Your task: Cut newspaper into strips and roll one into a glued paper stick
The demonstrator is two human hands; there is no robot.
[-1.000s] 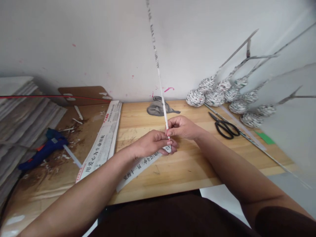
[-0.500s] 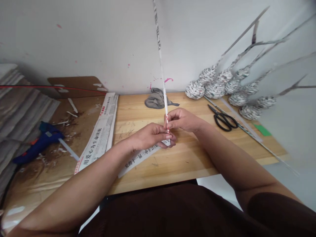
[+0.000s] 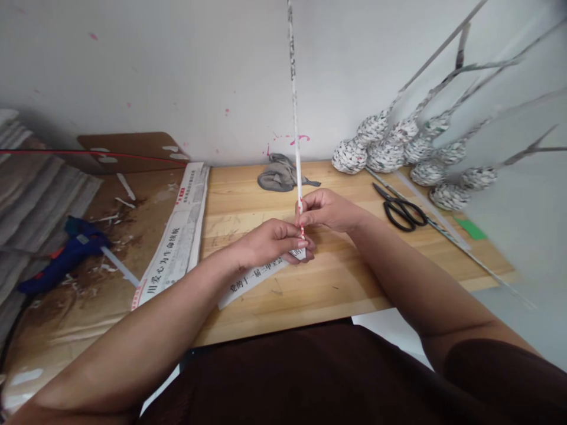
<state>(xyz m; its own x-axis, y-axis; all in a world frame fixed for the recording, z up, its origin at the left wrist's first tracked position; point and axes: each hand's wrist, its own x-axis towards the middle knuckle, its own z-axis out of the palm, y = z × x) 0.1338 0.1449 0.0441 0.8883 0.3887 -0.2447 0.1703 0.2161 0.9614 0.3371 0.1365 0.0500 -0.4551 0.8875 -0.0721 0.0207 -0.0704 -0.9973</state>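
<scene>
A long thin tube of rolled newspaper rises almost upright from between my hands, its top end cut off by the picture's edge. My right hand pinches it near the lower end between thumb and fingertips. Just below, my left hand is closed on the bottom of the tube, where a newspaper strip runs into it. The strip, printed with large black characters, trails down to the left under my left wrist. Some of my left fingers are hidden behind the paper.
Black scissors lie right of my hands, beside a thin paper rod. Several woven paper gourd shapes stand at the back right. A grey cloth lies by the wall. To the left are stacked newspaper strips and a blue glue gun.
The tube's upper part leans less to the left now. The strip's loose end has drawn slightly toward my hands. Both hands keep their hold, and the view has shifted a little.
</scene>
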